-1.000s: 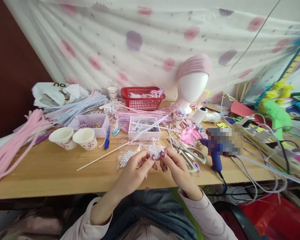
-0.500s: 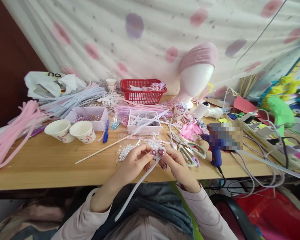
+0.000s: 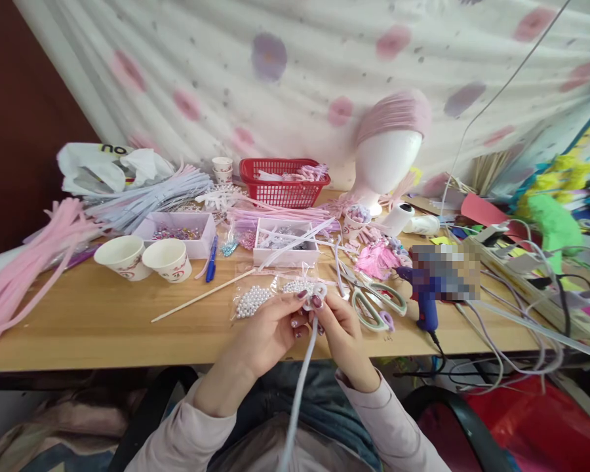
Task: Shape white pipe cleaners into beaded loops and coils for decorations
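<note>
My left hand and my right hand meet over the near edge of the wooden table. Both pinch a pale lilac pipe cleaner, whose top is curled into a small loop at my fingertips. Its long tail hangs straight down toward my lap. Just beyond my fingers lie small clear bags of white pearl beads.
Scissors and a blue glue gun lie right of my hands. Two paper cups, a blue pen, a wooden stick, bead boxes, a red basket, a mannequin head and pink pipe cleaner bundles crowd the table.
The pipe cleaner's tail has come into view and swung from slanting left to hanging straight down. My hands have drawn closer together around the curled end.
</note>
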